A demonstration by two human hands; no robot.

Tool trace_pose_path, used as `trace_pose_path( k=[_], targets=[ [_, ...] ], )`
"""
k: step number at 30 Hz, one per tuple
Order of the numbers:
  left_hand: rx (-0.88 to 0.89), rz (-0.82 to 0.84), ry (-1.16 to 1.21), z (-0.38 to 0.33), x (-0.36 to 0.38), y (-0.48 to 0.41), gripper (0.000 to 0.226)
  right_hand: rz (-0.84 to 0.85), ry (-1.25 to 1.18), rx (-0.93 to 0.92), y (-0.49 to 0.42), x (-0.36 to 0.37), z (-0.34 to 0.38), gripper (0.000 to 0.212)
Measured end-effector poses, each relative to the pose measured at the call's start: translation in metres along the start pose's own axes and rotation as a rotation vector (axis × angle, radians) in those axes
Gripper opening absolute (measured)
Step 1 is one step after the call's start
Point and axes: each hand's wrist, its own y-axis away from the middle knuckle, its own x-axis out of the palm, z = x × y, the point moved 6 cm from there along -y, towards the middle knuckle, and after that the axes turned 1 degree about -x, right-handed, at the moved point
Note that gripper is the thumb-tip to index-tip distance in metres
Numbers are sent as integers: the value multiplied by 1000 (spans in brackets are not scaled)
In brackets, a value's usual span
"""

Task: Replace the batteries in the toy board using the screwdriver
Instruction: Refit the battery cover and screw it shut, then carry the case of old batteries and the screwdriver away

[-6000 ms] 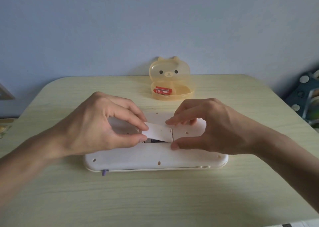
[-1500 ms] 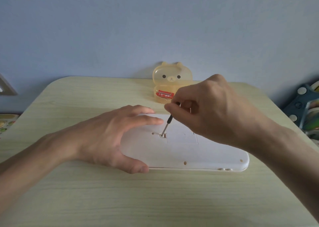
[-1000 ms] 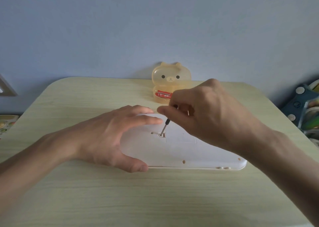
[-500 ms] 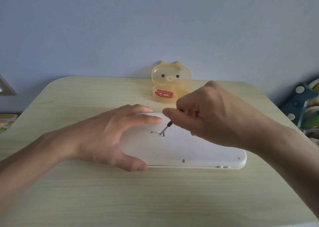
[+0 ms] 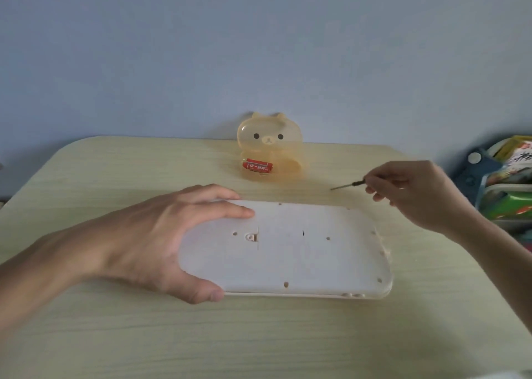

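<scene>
The white toy board [image 5: 302, 252] lies face down in the middle of the table, its battery cover [image 5: 280, 234] closed flush with a screw hole [image 5: 251, 237] at its left end. My left hand [image 5: 155, 240] grips the board's left end, fingers over the far edge and thumb on the near edge. My right hand [image 5: 414, 191] is off to the right above the table, pinching a small screwdriver [image 5: 347, 185] whose tip points left, clear of the board.
A translucent orange bear-shaped box [image 5: 270, 151] stands open behind the board with a red battery [image 5: 257, 166] inside. The wooden table [image 5: 201, 335] spreads around the board. Colourful packages and a blue object [image 5: 501, 182] sit beyond the table's right edge.
My right hand has lifted the screwdriver off the cover's screw and moved it up and to the right, away from the board. My left hand keeps hold of the board.
</scene>
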Motion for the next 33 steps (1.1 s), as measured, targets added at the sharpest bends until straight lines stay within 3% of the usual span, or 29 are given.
trace_pose_path(
  k=[3,12,17,21,23,27,29,33],
  targets=[
    [14,4,-1,-7,0,0,109,40,96,13,2,7,-16,6],
    [63,15,62,-15,-9,-4,111,128,77,0,-2,17,-20,8],
    [-134,-180,355,13,-47,-41,80,140,89,-40,-29,15,0,9],
    [-260,-320,373,62,-60,-91,118,146,32,-73,-56,42,31,21],
    [-347,-381,376,86,-57,-109,120,118,-25,-70,-75,58,39,36],
    [-453,-450,571,113,-45,-134,76,116,-63,-7,-104,79,44,63],
    [-472,-475,651,118,-40,-141,60,145,-82,2,-110,85,44,66],
    [-427,-515,749,109,-39,-144,38,139,-191,-34,-110,93,46,27]
  ],
)
